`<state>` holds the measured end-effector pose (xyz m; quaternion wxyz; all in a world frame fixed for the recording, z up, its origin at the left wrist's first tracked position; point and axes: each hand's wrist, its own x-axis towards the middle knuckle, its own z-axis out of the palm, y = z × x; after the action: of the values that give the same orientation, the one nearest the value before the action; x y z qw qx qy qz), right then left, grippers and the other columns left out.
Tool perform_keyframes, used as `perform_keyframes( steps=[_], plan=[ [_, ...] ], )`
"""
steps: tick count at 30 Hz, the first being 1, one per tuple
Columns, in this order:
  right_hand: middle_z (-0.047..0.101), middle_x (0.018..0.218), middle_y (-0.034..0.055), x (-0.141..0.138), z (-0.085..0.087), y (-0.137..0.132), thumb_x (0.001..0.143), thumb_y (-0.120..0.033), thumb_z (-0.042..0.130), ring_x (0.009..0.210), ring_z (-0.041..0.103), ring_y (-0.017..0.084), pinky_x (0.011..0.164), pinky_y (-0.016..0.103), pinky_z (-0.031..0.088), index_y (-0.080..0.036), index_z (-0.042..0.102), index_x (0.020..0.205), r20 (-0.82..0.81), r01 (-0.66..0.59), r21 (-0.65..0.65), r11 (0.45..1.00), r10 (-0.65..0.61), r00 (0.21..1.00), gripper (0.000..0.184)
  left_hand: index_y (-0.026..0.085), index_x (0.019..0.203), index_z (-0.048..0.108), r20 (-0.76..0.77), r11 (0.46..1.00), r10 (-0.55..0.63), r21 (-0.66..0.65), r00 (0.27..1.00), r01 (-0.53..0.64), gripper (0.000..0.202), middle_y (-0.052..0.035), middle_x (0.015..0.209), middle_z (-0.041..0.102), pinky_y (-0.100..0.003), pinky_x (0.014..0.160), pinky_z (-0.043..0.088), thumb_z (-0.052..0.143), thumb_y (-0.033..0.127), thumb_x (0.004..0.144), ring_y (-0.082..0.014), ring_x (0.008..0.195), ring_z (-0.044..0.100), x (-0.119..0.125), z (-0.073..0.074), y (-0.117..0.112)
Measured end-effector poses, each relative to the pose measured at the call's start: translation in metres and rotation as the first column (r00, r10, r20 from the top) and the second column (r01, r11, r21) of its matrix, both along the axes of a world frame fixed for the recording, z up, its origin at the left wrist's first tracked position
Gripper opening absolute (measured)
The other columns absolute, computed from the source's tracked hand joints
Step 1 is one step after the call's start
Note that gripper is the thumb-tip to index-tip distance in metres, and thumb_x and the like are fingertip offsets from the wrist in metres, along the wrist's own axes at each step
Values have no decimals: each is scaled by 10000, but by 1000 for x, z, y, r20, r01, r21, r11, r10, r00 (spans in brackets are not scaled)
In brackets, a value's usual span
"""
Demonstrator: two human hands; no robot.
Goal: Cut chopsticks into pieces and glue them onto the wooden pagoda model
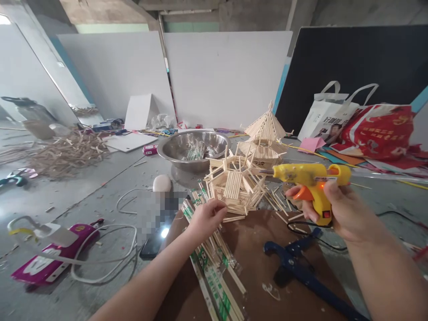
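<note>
My right hand [323,203] grips a yellow hot glue gun [307,174] with an orange trigger and a small lit light, its nozzle pointing left toward a half-built model of wooden sticks [234,178]. At the model's front left edge, my left hand [209,218] has its fingers curled together; what they pinch, if anything, is hidden. Below that hand lie chopsticks in clear and green wrappers [214,276], on a brown board [257,263]. Behind the model stands a stick pavilion with a pointed roof [265,129]. Loose sticks [279,200] lie right of the model.
A blue pipe cutter [301,267] rests on the board's right side. A steel basin [194,151] holds wrapped chopsticks. To the left are a phone [152,249], a purple power strip [60,254] with white cables and a stick pile [67,154]. Bags [377,129] stand back right.
</note>
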<state>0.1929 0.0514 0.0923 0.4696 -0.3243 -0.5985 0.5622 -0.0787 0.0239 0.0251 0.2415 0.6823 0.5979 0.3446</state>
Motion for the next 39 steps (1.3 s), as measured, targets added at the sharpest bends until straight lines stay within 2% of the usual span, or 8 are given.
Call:
perform_keyframes(
  steps=[4, 8, 14, 22, 27, 33, 36, 39],
  plan=[
    [640, 867, 83, 0, 3, -3, 723, -433, 542, 394, 466, 84, 397, 264, 359, -191, 606, 834, -57, -68, -18, 998, 66, 996, 274, 216, 780, 594, -485, 980, -55, 141, 873, 140, 158, -16, 764, 615, -285, 679, 393, 440, 246, 761, -171, 777, 513, 2, -6, -8],
    [630, 940, 95, 1, 2, -5, 730, -387, 545, 396, 482, 85, 397, 269, 369, -194, 610, 791, -103, -133, -51, 990, 127, 986, 212, 206, 791, 588, -611, 973, -91, 113, 787, 200, 106, -37, 811, 591, -306, 730, 388, 510, 248, 734, -191, 833, 487, 7, -13, -10],
    [648, 860, 93, -2, 0, -5, 741, -398, 527, 356, 450, 71, 391, 258, 368, -198, 570, 931, -139, -160, -116, 980, 143, 980, 280, 195, 747, 563, -622, 979, -106, 71, 776, 191, 98, -34, 803, 583, -298, 711, 373, 475, 230, 773, -179, 809, 486, 9, -17, -8],
    [648, 838, 81, -7, 0, -6, 778, -368, 488, 367, 482, 66, 404, 245, 389, -195, 570, 910, -188, -206, -179, 962, 172, 967, 233, 187, 720, 556, -628, 983, -124, 24, 768, 179, 85, -35, 774, 583, -297, 711, 362, 489, 218, 762, -187, 812, 482, 9, -20, -3],
    [641, 889, 80, -7, -1, -6, 775, -398, 483, 366, 476, 62, 392, 239, 376, -196, 554, 882, -149, -204, -150, 968, 182, 972, 240, 180, 698, 528, -642, 981, -146, 2, 753, 193, 83, -38, 767, 583, -300, 688, 362, 486, 212, 761, -191, 803, 487, 9, -17, -2],
    [625, 933, 90, -8, -4, -4, 781, -407, 474, 365, 449, 51, 395, 244, 379, -189, 539, 878, -98, -159, -124, 980, 147, 984, 247, 184, 708, 488, -594, 968, -129, 96, 794, 230, 178, -22, 696, 580, -294, 674, 368, 362, 221, 829, -167, 738, 507, 9, -12, -8],
    [619, 944, 91, -7, -8, -1, 789, -385, 469, 385, 464, 69, 396, 258, 381, -198, 532, 924, -35, -97, -90, 991, 94, 995, 239, 181, 751, 474, -545, 961, -152, 111, 824, 251, 211, -12, 650, 572, -252, 582, 377, 293, 227, 849, -141, 635, 523, 9, -6, -14],
    [612, 953, 83, -8, -6, 3, 785, -375, 480, 411, 481, 83, 405, 265, 379, -209, 535, 933, 68, -23, -18, 1000, 24, 997, 230, 182, 826, 472, -447, 973, -130, 112, 885, 200, 215, -2, 628, 579, -225, 518, 377, 273, 258, 853, -126, 567, 541, 8, -1, -19]
  ],
)
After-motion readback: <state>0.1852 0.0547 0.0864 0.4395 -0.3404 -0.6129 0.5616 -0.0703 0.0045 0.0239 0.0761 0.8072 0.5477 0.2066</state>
